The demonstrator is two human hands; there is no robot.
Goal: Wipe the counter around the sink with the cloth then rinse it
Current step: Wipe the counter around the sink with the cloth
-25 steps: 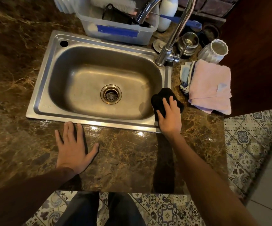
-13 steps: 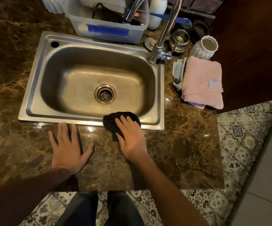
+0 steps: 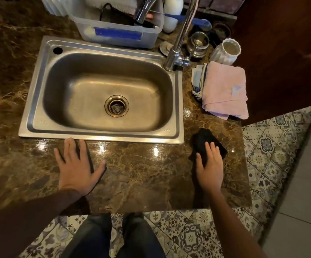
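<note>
A black cloth lies on the brown marble counter, just past the front right corner of the steel sink. My right hand presses flat on the cloth's near half, fingers pointing away from me. My left hand rests flat on the counter with fingers spread, its fingertips at the sink's front rim, holding nothing. The sink basin is dry-looking with a round drain. The tap stands at the sink's back right corner.
A folded pink towel lies right of the sink, with a white ribbed cup and a steel cup behind it. A plastic tub with utensils stands behind the sink. The counter ends just right of the cloth, over tiled floor.
My right hand has slid the black cloth along the counter from in front of the sink's middle to the right, past the sink's front right corner. My left hand has stayed put.
</note>
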